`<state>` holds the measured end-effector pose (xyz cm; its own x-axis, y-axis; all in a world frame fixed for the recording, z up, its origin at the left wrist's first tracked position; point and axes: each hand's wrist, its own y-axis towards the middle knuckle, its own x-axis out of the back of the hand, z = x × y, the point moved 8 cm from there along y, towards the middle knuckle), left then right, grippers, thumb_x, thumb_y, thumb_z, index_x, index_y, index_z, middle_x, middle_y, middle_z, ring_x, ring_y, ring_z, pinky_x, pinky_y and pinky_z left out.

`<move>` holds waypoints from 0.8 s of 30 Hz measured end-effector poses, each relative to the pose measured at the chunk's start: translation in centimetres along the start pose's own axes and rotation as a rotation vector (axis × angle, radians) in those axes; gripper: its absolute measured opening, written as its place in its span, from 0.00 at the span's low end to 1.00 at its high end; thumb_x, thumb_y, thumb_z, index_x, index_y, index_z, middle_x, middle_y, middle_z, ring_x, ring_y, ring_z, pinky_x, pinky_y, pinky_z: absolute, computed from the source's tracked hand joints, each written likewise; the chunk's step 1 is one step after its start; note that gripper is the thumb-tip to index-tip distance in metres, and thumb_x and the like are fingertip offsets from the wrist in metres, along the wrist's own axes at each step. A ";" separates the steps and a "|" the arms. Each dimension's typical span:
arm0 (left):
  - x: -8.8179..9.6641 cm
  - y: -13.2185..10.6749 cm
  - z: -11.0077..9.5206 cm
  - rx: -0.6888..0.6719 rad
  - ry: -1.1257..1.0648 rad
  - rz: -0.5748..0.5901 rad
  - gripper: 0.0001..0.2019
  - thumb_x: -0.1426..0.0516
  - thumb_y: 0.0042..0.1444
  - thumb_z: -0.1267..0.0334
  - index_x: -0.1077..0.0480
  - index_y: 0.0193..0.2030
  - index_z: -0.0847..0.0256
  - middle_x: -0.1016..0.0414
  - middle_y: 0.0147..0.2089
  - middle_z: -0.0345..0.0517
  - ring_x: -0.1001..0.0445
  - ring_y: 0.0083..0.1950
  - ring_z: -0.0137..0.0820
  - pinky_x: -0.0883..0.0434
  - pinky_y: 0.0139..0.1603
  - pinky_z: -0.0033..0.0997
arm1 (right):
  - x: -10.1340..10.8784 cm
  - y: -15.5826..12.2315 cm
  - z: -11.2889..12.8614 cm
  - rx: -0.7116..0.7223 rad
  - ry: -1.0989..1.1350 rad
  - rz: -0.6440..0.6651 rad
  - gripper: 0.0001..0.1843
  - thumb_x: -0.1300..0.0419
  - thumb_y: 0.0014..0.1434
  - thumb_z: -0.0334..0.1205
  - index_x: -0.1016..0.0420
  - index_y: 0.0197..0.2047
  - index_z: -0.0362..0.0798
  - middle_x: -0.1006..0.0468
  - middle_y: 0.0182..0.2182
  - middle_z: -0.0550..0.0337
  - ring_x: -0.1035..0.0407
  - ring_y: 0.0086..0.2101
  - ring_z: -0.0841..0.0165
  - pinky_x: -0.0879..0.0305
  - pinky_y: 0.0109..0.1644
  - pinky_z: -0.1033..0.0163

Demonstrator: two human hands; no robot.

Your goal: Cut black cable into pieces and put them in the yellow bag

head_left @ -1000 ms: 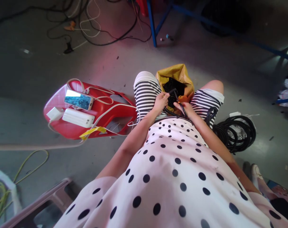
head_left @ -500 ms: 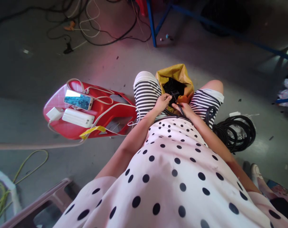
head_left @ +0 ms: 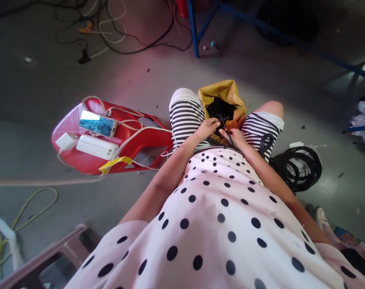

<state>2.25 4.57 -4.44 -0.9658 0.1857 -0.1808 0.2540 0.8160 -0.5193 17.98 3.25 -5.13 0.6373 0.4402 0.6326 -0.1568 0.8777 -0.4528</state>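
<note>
Over the mouth of a yellow bag [head_left: 239,98] between my knees, my two hands work close together. My left hand [head_left: 208,127] is closed, fingertips pinching a small dark piece [head_left: 222,119] whose exact kind I cannot make out. Beside it, my right hand [head_left: 235,137] is closed around a black cable [head_left: 230,138] that curves down toward my waist. An orange patch shows just above the right fingers; whether it belongs to the bag or to a tool is unclear. Inside the bag lies a heap of black pieces [head_left: 217,107].
At left, a red stool [head_left: 131,142] carries a phone [head_left: 97,123], a white power bank [head_left: 97,147] and a white charger [head_left: 66,141]. Black coiled cable [head_left: 313,160] lies at right. Blue table legs [head_left: 193,30] stand ahead; loose cords [head_left: 140,52] cross the floor. Someone's shoe [head_left: 321,216] shows at lower right.
Both hands stay over the bag, with the left fingers shifted slightly right, nearer the right hand. The view has moved slightly; the stool and floor items appear marginally farther left and higher.
</note>
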 end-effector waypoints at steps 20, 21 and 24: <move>3.8 0.1 -2.4 -0.035 -0.446 -0.297 0.19 0.38 0.73 0.45 0.33 0.38 0.57 0.44 0.21 0.29 0.41 0.19 0.22 0.33 0.24 0.22 | 4.5 -6.8 1.1 0.015 0.415 -0.203 0.32 0.37 0.65 0.75 0.27 0.31 0.53 0.22 0.26 0.53 0.22 0.34 0.56 0.24 0.45 0.51; 4.4 0.1 -3.2 -0.053 -0.481 -0.329 0.21 0.37 0.72 0.43 0.33 0.37 0.56 0.45 0.20 0.29 0.41 0.19 0.22 0.33 0.24 0.22 | 5.4 -8.8 0.9 0.041 0.479 -0.222 0.30 0.37 0.66 0.73 0.26 0.31 0.53 0.20 0.27 0.52 0.21 0.35 0.54 0.22 0.47 0.48; 5.4 0.1 -5.2 -0.115 -0.556 -0.398 0.23 0.37 0.70 0.38 0.32 0.36 0.56 0.48 0.19 0.29 0.42 0.18 0.22 0.34 0.23 0.22 | 6.6 -15.0 -0.3 0.081 0.652 -0.183 0.27 0.34 0.63 0.71 0.19 0.35 0.55 0.19 0.26 0.53 0.18 0.34 0.51 0.19 0.48 0.41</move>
<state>-3.24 8.53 -1.13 -0.8069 -0.4229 -0.4123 -0.1505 0.8223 -0.5489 24.80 -7.07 5.62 0.9794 0.1012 0.1747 -0.0429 0.9498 -0.3099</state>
